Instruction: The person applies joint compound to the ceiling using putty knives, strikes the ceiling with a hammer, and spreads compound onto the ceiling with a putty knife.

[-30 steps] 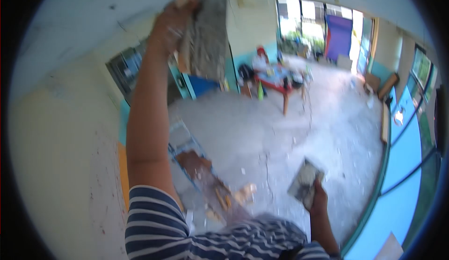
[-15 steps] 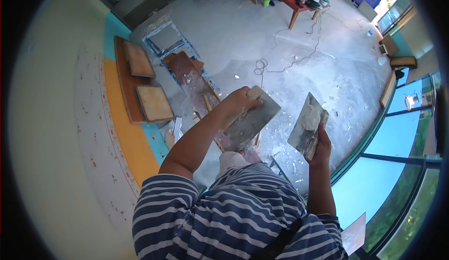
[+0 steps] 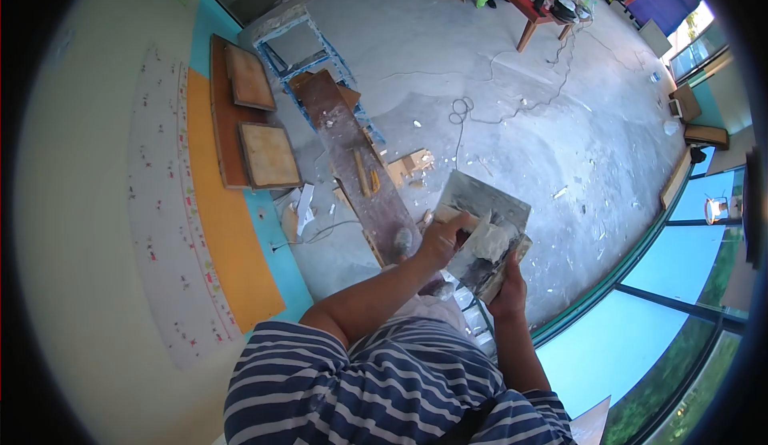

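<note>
My left hand (image 3: 445,241) is closed around a flat metal plastering trowel (image 3: 488,193), its smeared grey blade angled up and away from me. My right hand (image 3: 509,291) grips a second trowel (image 3: 482,274), which carries a lump of pale wet plaster (image 3: 494,239). The two blades overlap in front of my body, and the plaster lies where they meet. Whether the blades touch is hard to make out. The left trowel's handle is mostly hidden by my fingers.
Below me runs a long brown plank (image 3: 352,149) with a hammer-like wooden handle (image 3: 362,173) on it, resting on a blue-splashed stand (image 3: 300,45). Cables (image 3: 512,113) and debris litter the floor. Windows (image 3: 632,317) line the right; a red table (image 3: 528,5) stands far off.
Both trowels have come together, the left moving right and the right moving left, until their blades overlap. The view has shifted, showing more of the plank.
</note>
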### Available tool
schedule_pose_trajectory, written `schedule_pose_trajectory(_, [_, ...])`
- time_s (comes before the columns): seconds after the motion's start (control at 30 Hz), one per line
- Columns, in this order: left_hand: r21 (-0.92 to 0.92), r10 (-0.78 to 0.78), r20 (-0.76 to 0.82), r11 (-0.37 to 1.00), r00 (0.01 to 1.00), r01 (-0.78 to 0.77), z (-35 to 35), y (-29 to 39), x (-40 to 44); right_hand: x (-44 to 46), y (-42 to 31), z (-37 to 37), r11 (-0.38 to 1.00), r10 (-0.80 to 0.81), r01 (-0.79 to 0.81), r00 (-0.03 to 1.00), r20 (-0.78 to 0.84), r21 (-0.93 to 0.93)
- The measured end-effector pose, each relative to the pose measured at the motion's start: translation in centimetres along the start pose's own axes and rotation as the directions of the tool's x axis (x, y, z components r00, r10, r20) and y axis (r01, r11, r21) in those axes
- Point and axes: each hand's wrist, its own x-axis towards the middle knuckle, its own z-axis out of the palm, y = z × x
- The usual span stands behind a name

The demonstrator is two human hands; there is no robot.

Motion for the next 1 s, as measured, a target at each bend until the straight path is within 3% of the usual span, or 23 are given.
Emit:
schedule_pose_trajectory(0.03, [0.088, -0.009, 0.090, 0.996, 0.996, 0.001, -0.3, -0.5, 0.7, 0.5, 0.4, 0.0, 1.000, -0.022, 0.022, 1.000, -0.005, 0.001])
schedule_pose_trajectory(0.17, [0.071, 0.074, 0.251, 0.993, 0.965, -0.095, -1.2, -3.8, 2.1, 2.5, 1.0, -1.5, 0.992, -0.118, 0.121, 0.988, -0.097, 0.032])
schedule_pose_trajectory(0.27, [0.256, 0.160, 0.368, 0.930, 0.916, -0.265, -3.5, -5.2, 5.1, 3.6, 0.9, -4.1, 0.980, -0.169, 0.184, 0.973, -0.158, 0.082])
schedule_pose_trajectory(0.3, [0.599, 0.202, 0.613, 0.512, 0.764, -0.616, -4.7, -4.0, 6.4, 3.9, 0.8, -5.5, 0.981, -0.173, 0.184, 0.972, -0.160, 0.057])
schedule_pose_trajectory(0.4, [0.722, -0.102, 0.383, 0.652, 0.918, -0.229, -11.9, -4.5, 10.5, 4.5, 1.1, -9.3, 0.980, -0.179, 0.193, 0.963, -0.204, 0.052])
schedule_pose_trajectory(0.43, [0.729, 0.003, 0.322, 0.637, 0.947, -0.250, -18.4, -8.2, 15.3, 4.5, 1.1, -10.5, 0.982, -0.171, 0.182, 0.967, -0.191, 0.044])
schedule_pose_trajectory(0.5, [0.876, 0.153, 0.231, 0.398, 0.961, -0.274, -25.9, -9.4, 20.0, 4.6, 1.6, -13.3, 0.983, -0.168, 0.182, 0.951, -0.260, 0.030])
schedule_pose_trajectory(0.53, [0.957, 0.201, 0.215, 0.152, 0.956, -0.247, -28.1, -7.5, 20.5, 4.7, 2.1, -14.6, 0.983, -0.167, 0.182, 0.941, -0.294, 0.023])
schedule_pose_trajectory(0.6, [0.971, 0.307, -0.148, 0.225, 0.940, 0.080, -33.7, -7.1, 23.1, 4.9, 3.1, -17.0, 0.986, -0.153, 0.164, 0.930, -0.334, 0.005])
schedule_pose_trajectory(0.67, [0.980, 0.260, -0.165, -0.065, 0.951, 0.188, -39.8, -6.2, 24.8, 5.0, 4.5, -19.6, 0.989, -0.137, 0.146, 0.926, -0.353, 0.000])
schedule_pose_trajectory(0.73, [0.892, 0.242, -0.438, -0.003, 0.866, 0.452, -44.2, -6.0, 26.1, 4.9, 5.6, -20.8, 0.993, -0.112, 0.117, 0.929, -0.353, -0.009])
schedule_pose_trajectory(0.83, [0.808, 0.205, -0.576, 0.000, 0.791, 0.589, -46.9, -5.5, 27.6, 5.0, 7.5, -23.2, 0.995, -0.094, 0.093, 0.916, -0.390, -0.021])
schedule_pose_trajectory(0.93, [0.810, 0.226, -0.562, -0.046, 0.796, 0.585, -47.1, -4.9, 28.8, 5.4, 9.0, -24.3, 0.998, -0.064, 0.069, 0.904, -0.423, -0.003])
schedule_pose_trajectory(1.0, [0.783, 0.245, -0.606, 0.019, 0.756, 0.622, -47.8, -5.3, 30.4, 6.0, 9.6, -24.5, 0.998, -0.061, 0.052, 0.902, -0.427, -0.033])
